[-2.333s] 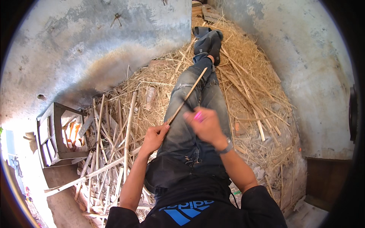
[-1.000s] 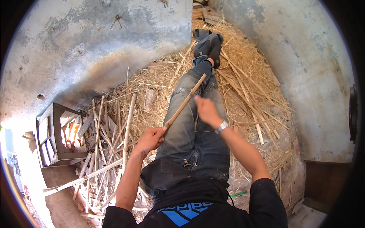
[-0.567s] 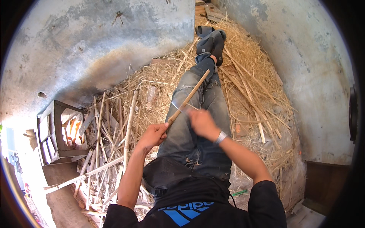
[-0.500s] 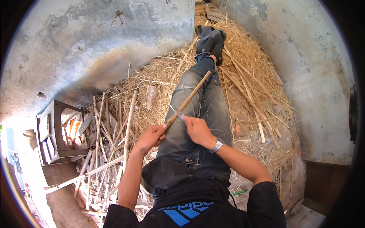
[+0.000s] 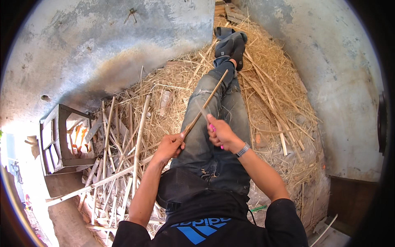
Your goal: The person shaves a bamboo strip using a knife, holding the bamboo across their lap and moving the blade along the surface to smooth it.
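Note:
My left hand (image 5: 172,147) is closed around the near end of a slim brown wooden stick (image 5: 214,94), perhaps split bamboo. The stick slants up and away over my outstretched legs (image 5: 197,119). In my right hand (image 5: 224,135) is a knife (image 5: 202,110), its pink handle partly hidden by my fingers. The blade is blurred and points up and left, close against the stick's middle; whether it touches cannot be told.
Straw and shavings (image 5: 271,70) cover the floor around my legs. Long split sticks (image 5: 141,136) lie at my left, beside a dark open-framed box (image 5: 61,140). Grey walls (image 5: 123,53) rise at both sides. A green object (image 5: 258,208) lies near my right elbow.
The right hand and knife have moved slightly right and the blade is now blurred. The left hand has shifted a little right, and the stick looks thinner. A pale strip appears at lower right.

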`<state>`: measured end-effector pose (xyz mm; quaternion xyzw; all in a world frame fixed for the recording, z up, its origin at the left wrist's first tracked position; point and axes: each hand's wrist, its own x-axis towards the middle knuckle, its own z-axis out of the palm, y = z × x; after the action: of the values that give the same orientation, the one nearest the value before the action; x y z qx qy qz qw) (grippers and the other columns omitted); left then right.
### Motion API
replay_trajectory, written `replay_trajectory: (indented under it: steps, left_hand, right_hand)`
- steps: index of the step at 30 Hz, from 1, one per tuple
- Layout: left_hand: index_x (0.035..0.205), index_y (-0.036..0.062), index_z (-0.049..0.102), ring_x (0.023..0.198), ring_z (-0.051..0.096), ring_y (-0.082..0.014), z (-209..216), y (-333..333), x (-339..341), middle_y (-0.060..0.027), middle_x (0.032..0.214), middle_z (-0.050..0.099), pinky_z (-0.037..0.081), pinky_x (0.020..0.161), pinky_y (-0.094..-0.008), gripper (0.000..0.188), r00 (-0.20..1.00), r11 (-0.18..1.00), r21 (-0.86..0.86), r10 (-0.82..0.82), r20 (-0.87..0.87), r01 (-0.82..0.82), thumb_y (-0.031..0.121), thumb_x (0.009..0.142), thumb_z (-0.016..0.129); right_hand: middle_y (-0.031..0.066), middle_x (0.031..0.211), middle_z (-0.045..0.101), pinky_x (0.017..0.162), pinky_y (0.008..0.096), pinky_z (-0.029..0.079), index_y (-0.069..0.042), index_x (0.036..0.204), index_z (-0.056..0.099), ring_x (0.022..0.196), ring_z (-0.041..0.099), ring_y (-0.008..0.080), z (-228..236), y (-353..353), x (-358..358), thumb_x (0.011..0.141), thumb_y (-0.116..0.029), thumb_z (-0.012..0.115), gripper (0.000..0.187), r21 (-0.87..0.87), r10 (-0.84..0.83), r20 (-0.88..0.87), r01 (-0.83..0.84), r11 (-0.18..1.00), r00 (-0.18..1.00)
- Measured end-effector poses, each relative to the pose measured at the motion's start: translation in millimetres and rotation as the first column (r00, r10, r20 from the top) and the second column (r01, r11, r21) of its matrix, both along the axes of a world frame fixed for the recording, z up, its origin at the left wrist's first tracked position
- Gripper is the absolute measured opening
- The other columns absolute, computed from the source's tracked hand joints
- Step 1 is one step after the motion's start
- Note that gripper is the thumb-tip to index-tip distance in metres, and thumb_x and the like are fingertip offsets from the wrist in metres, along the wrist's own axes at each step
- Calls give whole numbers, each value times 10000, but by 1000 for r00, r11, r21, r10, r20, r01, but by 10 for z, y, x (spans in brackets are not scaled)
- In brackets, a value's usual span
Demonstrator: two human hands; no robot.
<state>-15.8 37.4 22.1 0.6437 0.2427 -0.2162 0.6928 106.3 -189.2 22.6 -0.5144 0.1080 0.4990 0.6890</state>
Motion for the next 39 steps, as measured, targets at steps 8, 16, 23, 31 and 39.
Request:
replay_trajectory:
  steps: [8, 16, 23, 31, 39]
  left_hand:
    - [728, 72, 621, 466, 369, -37, -19, -5, -30, 55, 556, 443, 238, 445, -231, 565, 1000, 998, 70, -6, 31, 4, 523, 1067, 589]
    - [731, 82, 621, 460, 368, -36, 82, -32, 44, 53, 554, 448, 235, 444, -227, 540, 1000, 995, 101, -7, -20, 9, 481, 1090, 567]
    - [719, 59, 624, 428, 372, -62, -10, 31, 41, 40, 520, 452, 247, 419, -253, 550, 1000, 999, 42, 8, -17, -7, 471, 1082, 590]
    - [716, 68, 614, 425, 367, -57, -39, 68, -6, 37, 514, 449, 249, 421, -249, 551, 1000, 1000, -19, 16, -11, -16, 470, 1090, 575]
    - [714, 65, 611, 421, 372, -53, -53, 52, 21, 39, 514, 445, 242, 414, -246, 550, 1000, 999, 35, -12, 3, 12, 467, 1088, 580]
  right_hand:
    - [130, 551, 538, 506, 407, 395, 22, 750, 613, 494, 542, 229, -133, -88, 445, 1105, -431, 506, 585, -296, 139, 906, 362, 884, 400]
    - [283, 820, 655, 690, 549, 503, 13, 863, 681, 795, 656, 498, -286, 100, -74, 1083, -296, 492, 424, -282, 239, 949, 210, 936, 207]
    - [280, 752, 633, 622, 544, 487, 16, 782, 648, 726, 647, 490, -256, -110, 389, 1092, -296, 494, 466, -454, 328, 880, 399, 797, 344]
    - [265, 886, 692, 755, 546, 548, -29, 951, 739, 822, 675, 483, -214, 45, -377, 1060, -301, 541, 354, -451, 379, 850, 134, 882, 366]
    - [298, 766, 648, 661, 561, 483, 30, 794, 680, 740, 640, 512, -318, -290, 1235, 1097, -375, 466, 550, -509, 370, 858, 496, 704, 356]
